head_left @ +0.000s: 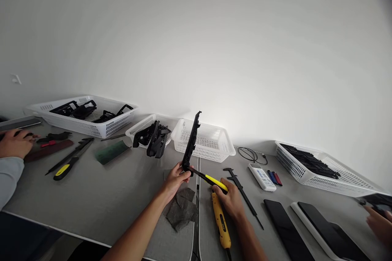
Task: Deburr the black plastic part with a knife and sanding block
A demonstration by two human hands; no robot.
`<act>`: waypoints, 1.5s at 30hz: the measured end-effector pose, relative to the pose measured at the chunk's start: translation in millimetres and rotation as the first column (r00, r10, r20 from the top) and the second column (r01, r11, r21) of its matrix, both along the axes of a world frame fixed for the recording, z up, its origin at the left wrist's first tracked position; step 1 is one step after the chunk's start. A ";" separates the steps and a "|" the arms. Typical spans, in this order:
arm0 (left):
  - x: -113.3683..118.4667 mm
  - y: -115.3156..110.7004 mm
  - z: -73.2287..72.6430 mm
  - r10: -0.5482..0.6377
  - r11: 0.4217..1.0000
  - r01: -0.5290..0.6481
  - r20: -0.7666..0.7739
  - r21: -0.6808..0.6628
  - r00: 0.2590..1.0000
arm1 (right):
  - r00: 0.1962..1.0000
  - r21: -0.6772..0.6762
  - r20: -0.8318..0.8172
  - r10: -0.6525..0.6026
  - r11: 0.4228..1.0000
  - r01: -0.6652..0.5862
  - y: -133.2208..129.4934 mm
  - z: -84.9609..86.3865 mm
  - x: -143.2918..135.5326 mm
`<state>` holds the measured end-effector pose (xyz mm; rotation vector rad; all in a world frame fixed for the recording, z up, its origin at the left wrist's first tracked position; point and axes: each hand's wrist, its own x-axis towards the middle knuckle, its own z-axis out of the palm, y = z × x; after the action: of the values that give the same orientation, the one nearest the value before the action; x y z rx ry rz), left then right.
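Observation:
My left hand is closed around the lower end of a long, narrow black plastic part, which stands nearly upright above the table. A file with a yellow and black handle is gripped in my right hand. Its dark blade reaches left to the bottom of the part, close to my left fingertips; whether it touches is hard to tell. Below my right hand lies a yellow corded hand tool. A dark, crumpled piece of cloth or abrasive sheet lies under my left wrist. Right of my right hand is a black caliper.
White baskets line the wall, several holding black parts. A co-worker's hand is at far left, another person's hand at far right. Another yellow-handled tool, a green sheet, a white device and black slabs lie about.

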<state>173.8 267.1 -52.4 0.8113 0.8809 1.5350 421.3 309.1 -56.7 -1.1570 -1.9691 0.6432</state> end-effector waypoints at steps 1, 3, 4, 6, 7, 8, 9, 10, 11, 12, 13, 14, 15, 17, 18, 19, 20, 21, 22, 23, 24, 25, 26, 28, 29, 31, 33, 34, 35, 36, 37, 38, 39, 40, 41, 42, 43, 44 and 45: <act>0.2 0.1 0.1 0.000 1.000 -0.001 0.005 0.005 1.000 | 1.000 -0.005 0.001 0.018 1.000 -0.018 -0.2 -0.2 -0.6; 0.6 0.5 -0.3 0.004 1.000 -0.004 0.010 0.016 1.000 | 0.999 -0.018 0.013 0.029 0.999 -0.029 0.0 -1.6 -1.7; 0.8 0.9 -0.9 0.008 1.000 -0.008 0.012 0.020 1.000 | 1.000 -0.022 0.021 0.022 1.000 -0.021 0.3 -2.6 -2.0; 1.1 1.9 -2.5 0.014 1.000 -0.015 0.016 0.021 1.000 | 1.000 -0.026 0.028 -0.008 1.000 0.008 0.9 -4.0 -1.5; 1.2 2.5 -3.4 0.016 1.000 -0.017 0.019 0.021 1.000 | 0.999 -0.026 0.026 -0.019 0.999 0.020 1.0 -4.2 -0.8; 1.2 3.0 -4.2 0.017 1.000 -0.018 0.024 0.021 1.000 | 1.000 -0.028 0.022 -0.022 0.999 0.022 1.0 -3.9 0.0; 1.1 3.4 -5.0 0.017 1.000 -0.017 0.030 0.024 0.999 | 1.000 -0.030 0.015 -0.015 0.999 0.015 0.9 -3.3 0.8; 0.9 3.7 -5.5 0.014 0.999 -0.015 0.035 0.029 0.999 | 1.000 -0.033 0.007 0.002 0.999 -0.002 0.6 -2.5 1.5; 0.6 3.9 -5.9 0.011 0.999 -0.012 0.038 0.035 0.999 | 1.000 -0.037 -0.001 0.024 0.999 -0.024 0.2 -1.6 1.8; 0.4 4.0 -6.1 0.007 0.999 -0.009 0.040 0.042 0.999 | 0.999 -0.043 -0.007 0.044 0.998 -0.044 -0.1 -0.8 1.8; 0.1 4.0 -6.2 0.006 0.999 -0.008 0.040 0.046 0.999 | 0.998 -0.048 -0.009 0.054 0.997 -0.054 -0.3 -0.2 1.5; -0.2 4.0 -6.2 0.005 0.999 -0.007 0.037 0.047 0.999 | 0.999 -0.051 -0.008 0.052 0.997 -0.052 -0.4 0.2 1.0; -0.3 3.8 -6.0 0.005 0.999 -0.006 0.031 0.044 1.000 | 0.999 -0.052 -0.003 0.039 0.998 -0.039 -0.4 0.5 0.3; -0.4 3.3 -5.5 0.008 1.000 -0.008 0.013 0.026 1.000 | 1.000 -0.051 0.015 -0.006 0.999 0.007 -0.2 0.8 -0.8; -0.3 3.0 -5.2 0.010 1.000 -0.010 0.003 0.014 1.000 | 0.999 -0.046 0.022 -0.029 0.998 0.030 -0.2 0.8 -1.2; -0.2 2.7 -4.8 0.013 1.000 -0.013 -0.005 0.003 1.000 | 0.999 -0.039 0.027 -0.044 0.998 0.045 -0.1 0.8 -1.4; 0.0 2.3 -4.4 0.015 1.000 -0.015 -0.011 -0.005 1.000 | 0.998 -0.029 0.029 -0.051 0.998 0.052 -0.1 0.7 -1.5; 0.3 2.0 -4.1 0.018 1.000 -0.018 -0.016 -0.007 1.000 | 0.998 -0.019 0.028 -0.049 0.999 0.049 -0.2 0.4 -1.5; 0.5 1.7 -3.7 0.018 1.000 -0.018 -0.021 -0.005 1.000 | 0.999 -0.010 0.025 -0.041 0.999 0.041 -0.1 -0.1 -1.5; 0.7 1.5 -3.5 0.016 1.000 -0.016 -0.028 -0.001 0.999 | 0.999 -0.004 0.024 -0.030 1.000 0.030 0.0 -0.8 -1.5; 0.9 1.3 -3.3 0.013 1.000 -0.013 -0.036 0.002 0.999 | 0.999 -0.003 0.025 -0.021 1.000 0.021 0.2 -1.6 -1.6; 1.1 1.1 -3.3 0.008 1.000 -0.008 -0.045 0.004 0.999 | 0.999 -0.006 0.029 -0.016 1.000 0.017 0.5 -2.5 -1.5; 1.2 0.9 -3.2 0.000 1.000 0.000 -0.056 0.006 0.998 | 0.999 -0.010 0.033 -0.021 1.000 0.021 0.9 -3.3 -1.5; 1.5 0.3 -2.9 -0.025 1.000 0.025 -0.080 0.007 0.997 | 0.998 -0.013 0.038 -0.050 0.999 0.051 1.5 -4.0 -1.1; 1.7 -0.1 -2.7 -0.037 0.999 0.038 -0.090 0.008 0.995 | 0.997 -0.010 0.036 -0.063 0.998 0.063 1.7 -3.9 -0.8; 2.0 -1.2 -1.9 -0.058 0.998 0.060 -0.103 0.011 0.993 | 0.998 0.002 0.028 -0.065 0.998 0.065 1.5 -2.8 -0.3; 2.5 -2.1 -1.1 -0.065 0.998 0.067 -0.107 0.006 0.992 | 0.999 0.011 0.026 -0.037 0.999 0.037 1.0 -1.5 -0.4; 2.7 -2.3 -0.8 -0.066 0.998 0.067 -0.110 0.005 0.992 | 0.999 0.010 0.028 -0.026 1.000 0.025 0.9 -1.2 -0.7; 2.9 -2.2 -0.7 -0.069 0.998 0.069 -0.115 0.004 0.991 | 0.999 0.008 0.031 -0.024 1.000 0.024 0.8 -1.2 -1.0; 3.1 -1.8 -0.8 -0.071 0.997 0.072 -0.120 0.004 0.990 | 0.999 0.004 0.037 -0.031 1.000 0.031 0.9 -1.4 -1.3; 3.3 -1.2 -1.1 -0.071 0.997 0.072 -0.122 0.005 0.990 | 0.998 0.000 0.044 -0.044 0.999 0.044 1.1 -1.8 -1.4; 3.4 -0.4 -1.4 -0.071 0.997 0.072 -0.119 0.005 0.990 | 0.997 -0.005 0.052 -0.059 0.998 0.060 1.3 -2.3 -1.4; 3.5 0.4 -1.8 -0.071 0.997 0.071 -0.113 0.003 0.991 | 0.996 -0.009 0.058 -0.073 0.997 0.073 1.4 -2.7 -1.2; 3.5 1.0 -2.2 -0.069 0.998 0.069 -0.103 -0.001 0.992 | 0.995 -0.010 0.059 -0.079 0.997 0.080 1.4 -2.9 -1.0; 3.4 1.4 -2.4 -0.065 0.998 0.065 -0.092 -0.007 0.994 | 0.996 -0.008 0.055 -0.077 0.997 0.077 1.2 -2.9 -0.8; 3.3 1.4 -2.6 -0.063 0.998 0.062 -0.083 -0.013 0.995 | 0.997 -0.004 0.046 -0.067 0.998 0.067 0.8 -2.8 -0.7; 3.2 1.2 -2.6 -0.062 0.998 0.061 -0.078 -0.018 0.995 | 0.998 0.000 0.031 -0.051 0.999 0.051 0.4 -2.4 -0.6; 3.0 0.7 -2.6 -0.063 0.998 0.061 -0.075 -0.022 0.995 | 0.999 0.003 0.014 -0.032 0.999 0.032 -0.1 -1.9 -0.6; 2.8 0.1 -2.6 -0.063 0.998 0.061 -0.072 -0.028 0.995 | 1.000 0.002 -0.003 -0.011 1.000 0.011 -0.5 -1.3 -0.6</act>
<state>176.6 267.2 -55.0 0.8730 0.9188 1.4452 420.6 308.6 -58.0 -1.1643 -1.9586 0.6365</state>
